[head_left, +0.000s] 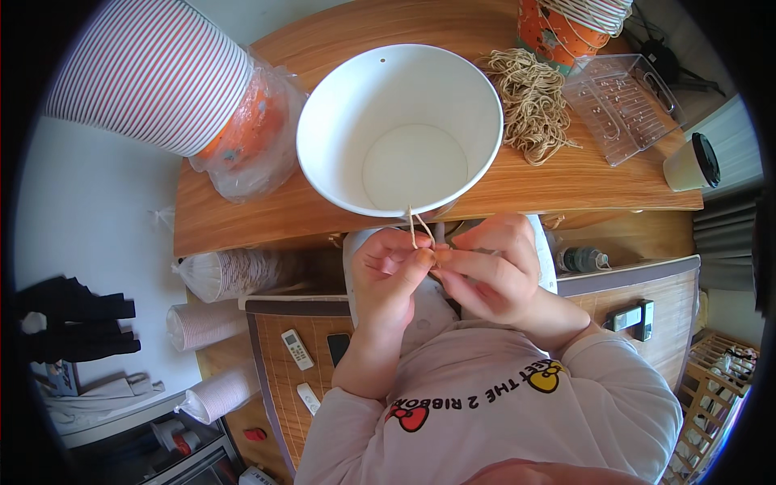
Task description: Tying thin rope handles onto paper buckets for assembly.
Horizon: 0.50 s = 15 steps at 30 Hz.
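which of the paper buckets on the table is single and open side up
The white paper bucket at the table's middle, just beyond both hands, its empty inside showing. The others are stacked: the striped stack lies sideways at the left.

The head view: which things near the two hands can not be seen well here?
- Where the string ends: head view, hidden between the fingers of the left hand and right hand.
- How the string joins the white bucket: head view, too small at the rim.
- What lies under the hands: head view, covered by the hands.
- The orange cup: head view, cut off by the top edge.
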{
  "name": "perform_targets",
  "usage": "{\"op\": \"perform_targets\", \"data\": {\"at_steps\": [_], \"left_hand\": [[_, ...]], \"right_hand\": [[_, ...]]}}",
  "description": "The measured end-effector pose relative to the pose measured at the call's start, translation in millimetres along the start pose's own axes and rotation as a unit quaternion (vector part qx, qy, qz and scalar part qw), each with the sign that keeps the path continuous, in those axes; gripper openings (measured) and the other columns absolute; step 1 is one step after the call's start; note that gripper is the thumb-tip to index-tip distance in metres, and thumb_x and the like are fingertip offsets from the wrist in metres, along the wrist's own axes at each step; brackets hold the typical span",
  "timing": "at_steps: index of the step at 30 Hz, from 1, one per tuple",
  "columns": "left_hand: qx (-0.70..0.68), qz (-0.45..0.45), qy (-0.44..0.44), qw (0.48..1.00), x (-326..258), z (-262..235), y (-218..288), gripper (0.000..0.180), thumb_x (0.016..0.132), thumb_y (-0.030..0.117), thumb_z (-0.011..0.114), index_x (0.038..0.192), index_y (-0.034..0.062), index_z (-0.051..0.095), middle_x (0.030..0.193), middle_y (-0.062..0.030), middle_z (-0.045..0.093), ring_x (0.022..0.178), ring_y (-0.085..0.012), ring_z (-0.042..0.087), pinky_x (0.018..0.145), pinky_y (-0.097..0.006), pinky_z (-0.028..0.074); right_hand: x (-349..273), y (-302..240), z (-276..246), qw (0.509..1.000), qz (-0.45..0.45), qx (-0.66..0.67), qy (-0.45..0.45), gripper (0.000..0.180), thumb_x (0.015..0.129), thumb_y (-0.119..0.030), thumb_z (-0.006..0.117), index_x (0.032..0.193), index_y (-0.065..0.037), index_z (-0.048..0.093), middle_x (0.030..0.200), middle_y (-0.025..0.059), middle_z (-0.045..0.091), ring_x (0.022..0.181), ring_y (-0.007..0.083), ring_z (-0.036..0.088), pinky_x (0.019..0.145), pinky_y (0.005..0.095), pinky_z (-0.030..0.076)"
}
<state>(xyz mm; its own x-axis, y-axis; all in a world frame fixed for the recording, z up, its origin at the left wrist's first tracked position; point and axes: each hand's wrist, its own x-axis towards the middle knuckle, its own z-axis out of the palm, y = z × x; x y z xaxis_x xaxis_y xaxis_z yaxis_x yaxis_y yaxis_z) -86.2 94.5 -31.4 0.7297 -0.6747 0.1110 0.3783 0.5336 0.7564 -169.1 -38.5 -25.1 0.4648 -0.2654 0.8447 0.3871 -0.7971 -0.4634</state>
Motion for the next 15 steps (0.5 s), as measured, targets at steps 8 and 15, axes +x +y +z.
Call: {"op": "perform_targets", "data": {"at_steps": [8,15], "left_hand": [[-0.01,0.006,-0.002,1.0,0.3,1.5,-0.9,0.014,0.088,0.002,0.067,0.101,-0.0001,0.063,0.099,-0.0103,0.068,0.095,-0.0203,0.067,0.084,-0.033,0.055],[0.022,0.099,-0.056,0.993,2.3,3.9,-5.2,0.025,0.088,0.002,0.067,0.112,-0.0032,0.062,0.109,-0.016,0.068,0.106,-0.0256,0.064,0.091,-0.037,0.053]], "right_hand": [[5.8,5.8,-5.8,0.998,-0.046,-0.034,-0.006,0.03,0.062,-0.013,0.082,0.092,-0.016,0.076,0.091,-0.0042,0.066,0.079,0.0163,0.053,0.065,0.0283,0.039],[6.4,6.9,-9.5,0.998,0.02,0.045,-0.034,0.023,0.066,-0.013,0.081,0.088,-0.015,0.076,0.086,-0.0022,0.061,0.078,0.0171,0.053,0.067,0.0294,0.04]]}}
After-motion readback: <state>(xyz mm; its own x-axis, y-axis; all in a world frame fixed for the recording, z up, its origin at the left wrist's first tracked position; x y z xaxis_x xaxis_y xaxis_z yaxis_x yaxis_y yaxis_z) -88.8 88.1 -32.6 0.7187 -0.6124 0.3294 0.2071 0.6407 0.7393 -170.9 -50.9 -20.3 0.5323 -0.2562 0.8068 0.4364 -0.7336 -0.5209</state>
